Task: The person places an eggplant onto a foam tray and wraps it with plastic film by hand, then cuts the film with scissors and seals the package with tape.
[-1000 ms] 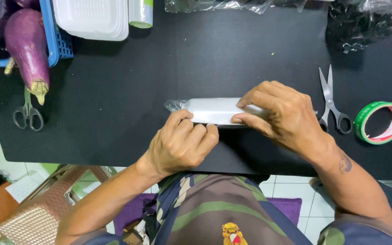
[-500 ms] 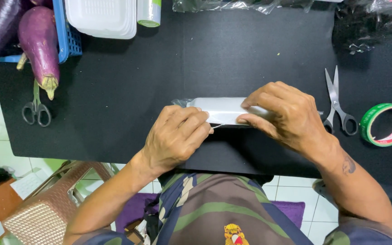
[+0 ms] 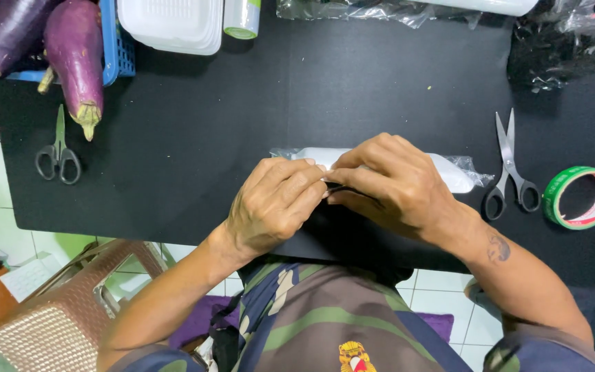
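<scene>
Hands meet in the middle of the black table [image 3: 380, 89], and I look down on them from above. My left hand [image 3: 273, 203] and my right hand [image 3: 397, 182] sit close together, with their fingertips touching near a thin dark band [image 3: 352, 191]. Both hands have their fingers curled and pinched shut around that band. Under them lies a white tray wrapped in a clear plastic bag [image 3: 449, 172]. It lies flat near the front edge of the table. My hands hide most of it. Only its left end and its right end stick out, and the crinkly bag bunches up at the right end.

Just to the right of the tray lie big grey scissors [image 3: 509, 169], closed, with the handles pointing at me. Next to them is a green roll of tape [image 3: 581, 198], lying flat. Far on the left lie small dark scissors [image 3: 58, 148]. Above them, two purple eggplants [image 3: 74, 52] rest in a blue basket [image 3: 124, 48]. White trays in a stack [image 3: 173, 24] sit at the top edge. Crumpled plastic bags [image 3: 559, 41] lie at the top right.
</scene>
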